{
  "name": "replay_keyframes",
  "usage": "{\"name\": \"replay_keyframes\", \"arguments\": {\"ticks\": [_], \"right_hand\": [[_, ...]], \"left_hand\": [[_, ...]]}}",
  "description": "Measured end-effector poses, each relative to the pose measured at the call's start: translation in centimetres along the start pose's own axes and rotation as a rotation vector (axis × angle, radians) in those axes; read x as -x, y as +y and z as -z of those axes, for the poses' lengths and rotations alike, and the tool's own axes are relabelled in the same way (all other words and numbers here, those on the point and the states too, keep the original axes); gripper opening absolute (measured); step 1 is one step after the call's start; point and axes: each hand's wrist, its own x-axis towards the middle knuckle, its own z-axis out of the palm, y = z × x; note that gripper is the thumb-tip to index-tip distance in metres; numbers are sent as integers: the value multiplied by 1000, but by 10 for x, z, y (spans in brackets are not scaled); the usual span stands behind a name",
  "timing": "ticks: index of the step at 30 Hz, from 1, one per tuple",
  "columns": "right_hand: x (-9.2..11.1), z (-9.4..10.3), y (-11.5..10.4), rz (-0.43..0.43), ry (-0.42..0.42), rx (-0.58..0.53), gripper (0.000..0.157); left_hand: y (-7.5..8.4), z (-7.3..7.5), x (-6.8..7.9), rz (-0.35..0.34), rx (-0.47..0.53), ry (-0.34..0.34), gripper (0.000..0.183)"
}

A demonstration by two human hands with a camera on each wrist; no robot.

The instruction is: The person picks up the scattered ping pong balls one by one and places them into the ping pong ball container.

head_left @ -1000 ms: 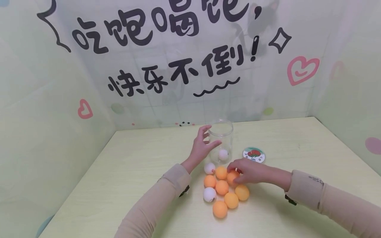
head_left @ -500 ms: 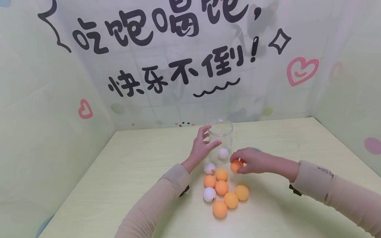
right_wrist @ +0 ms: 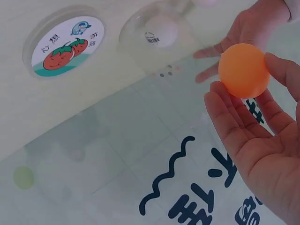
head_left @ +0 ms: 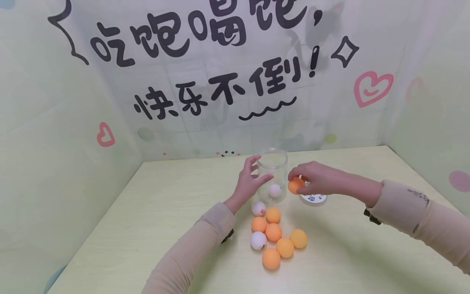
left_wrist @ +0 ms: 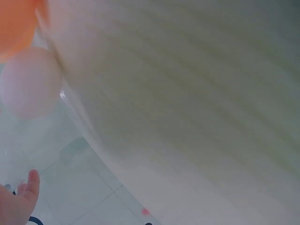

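My left hand [head_left: 247, 184] holds the side of an upright clear plastic jar [head_left: 280, 173], thumb in front and fingers at its left wall near the rim. One white ping-pong ball [head_left: 275, 190] lies inside on the jar's bottom. Just right of the jar, my right hand [head_left: 320, 178] pinches an orange ping-pong ball [right_wrist: 244, 70] between thumb and fingertips, raised above the table. In the head view that orange ball [head_left: 295, 186] is lower than the jar's rim. Blurred orange [left_wrist: 14, 28] and white [left_wrist: 32, 82] balls fill the left wrist view's upper left corner.
In front of the jar lie several loose balls, among them a white ball [head_left: 258, 240] and an orange ball [head_left: 271, 258]. A round lid with a tomato picture [right_wrist: 68, 47] lies right of the jar, partly under my right hand. A printed backdrop [head_left: 205, 134] stands behind.
My right hand has picked the orange ball out of the group and carried it up and away from me to beside the jar. The left hand has stayed at the jar.
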Motion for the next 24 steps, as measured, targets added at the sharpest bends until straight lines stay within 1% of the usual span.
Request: {"name": "replay_keyframes", "arguments": {"ticks": [3, 8, 13, 15, 20, 22, 24], "right_hand": [[-2, 9, -2, -9, 7, 8, 24], [-5, 22, -5, 24, 42, 45, 22], [-9, 33, -7, 51, 48, 74, 20], [-13, 37, -7, 49, 45, 84, 20], [-23, 42, -8, 36, 60, 102, 22], [-28, 44, -7, 43, 74, 103, 22], [-32, 45, -7, 48, 86, 103, 22]], "left_hand": [[0, 0, 0, -3, -3, 2, 68], [0, 0, 1, -1, 6, 0, 67], [1, 0, 0, 11, 15, -7, 69], [3, 1, 0, 14, 24, -10, 69], [23, 3, 9, 10, 28, -16, 65], [31, 4, 13, 4, 19, -16, 64], [32, 4, 14, 8, 19, -18, 64]]}}
